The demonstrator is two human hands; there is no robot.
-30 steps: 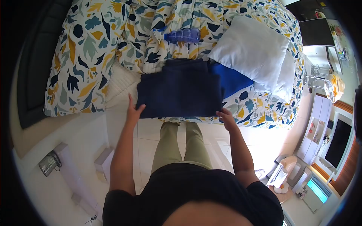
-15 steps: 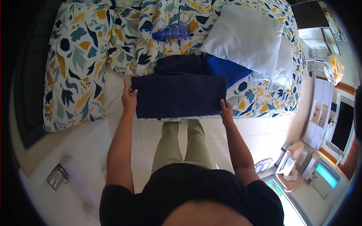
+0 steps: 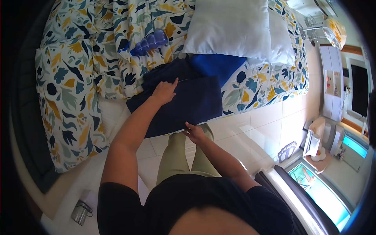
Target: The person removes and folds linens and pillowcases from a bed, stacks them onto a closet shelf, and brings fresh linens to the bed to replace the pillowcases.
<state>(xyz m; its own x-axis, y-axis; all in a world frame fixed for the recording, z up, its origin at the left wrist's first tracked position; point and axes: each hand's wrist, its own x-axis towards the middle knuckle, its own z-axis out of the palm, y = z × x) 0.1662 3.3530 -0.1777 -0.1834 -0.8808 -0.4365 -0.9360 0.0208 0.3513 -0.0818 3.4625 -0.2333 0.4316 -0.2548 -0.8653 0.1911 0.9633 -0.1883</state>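
A folded navy-blue cloth (image 3: 188, 102) lies flat at the near edge of the bed, turned slightly; its exact kind does not show. Across its far edge reaches my left hand (image 3: 164, 93), resting on the fabric with the index finger stretched out and the thumb apart. At the near edge, my right hand (image 3: 194, 133) has its thumb on top and its fingers partly hidden beneath the cloth. Behind it are another dark navy cloth (image 3: 166, 70) and a bright blue cloth (image 3: 223, 66), partly covered.
A white pillow (image 3: 227, 29) overlaps the bright blue cloth. Farther left, a purple-blue ribbed bottle (image 3: 150, 42) lies on the floral bedding (image 3: 66, 86). A foot-shaped mat (image 3: 287, 151) lies on the tiled floor to the right, with a chair (image 3: 316, 137) beyond.
Both hands have left the cloth's side edges. My left hand moved right to the far edge, my right hand moved left to the near edge. The cloth has tilted, and the view has shifted.
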